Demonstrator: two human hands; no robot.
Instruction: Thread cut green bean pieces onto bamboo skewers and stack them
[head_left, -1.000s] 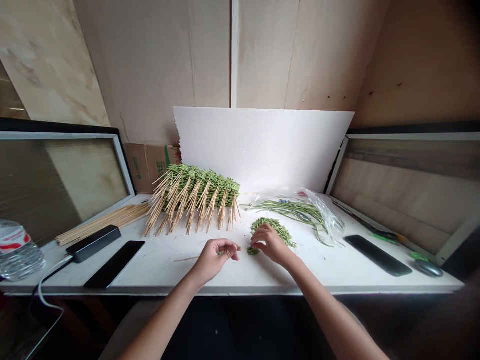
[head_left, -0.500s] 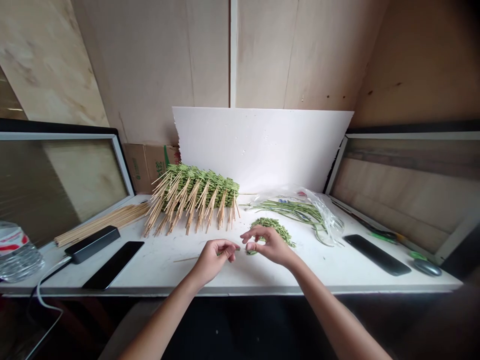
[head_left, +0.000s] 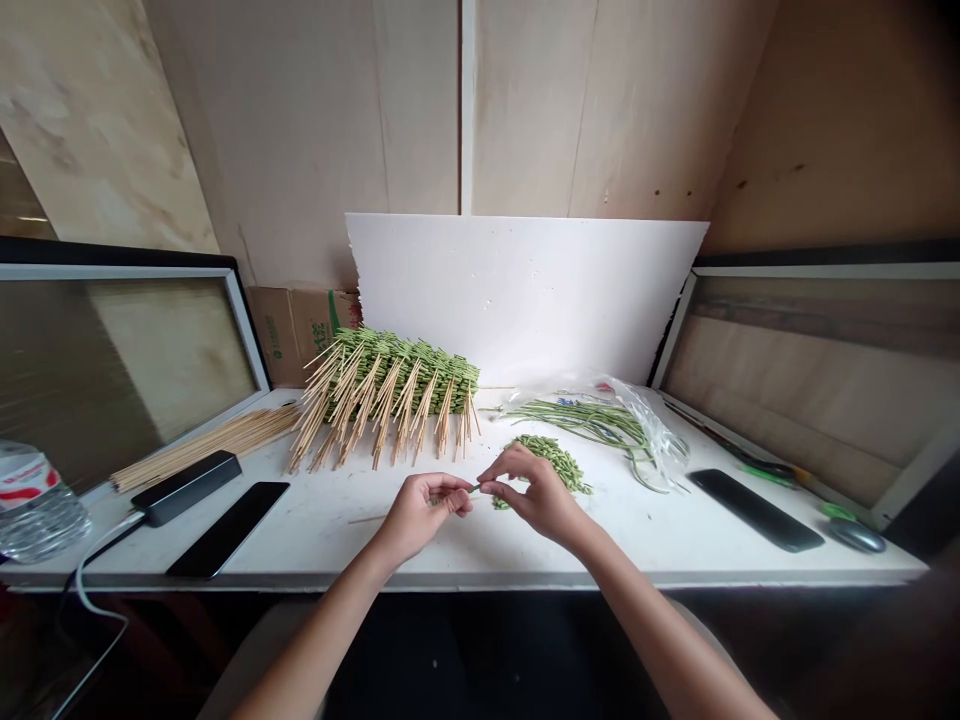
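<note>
Left hand (head_left: 421,512): bare, slim-fingered, towards 7 o'clock
Right hand (head_left: 541,500): bare, slim-fingered, towards 5 o'clock
Forearms (head_left: 337,612): bare, slender, tapering
Clothing (head_left: 476,635): near-black, at 6 o'clock, two tiny pale specks (head_left: 434,664), cut lost in shadow

No legible text, green print (head_left: 321,335) on cardboard box (head_left: 273,306) too small, red-and-white label (head_left: 27,482) on bottle (head_left: 46,530) blurred

Right of centre, stem pieces (head_left: 555,458) are showing green; at left, skewers (head_left: 210,444) are showing tan, a bottle label (head_left: 28,480) red on white.
</note>
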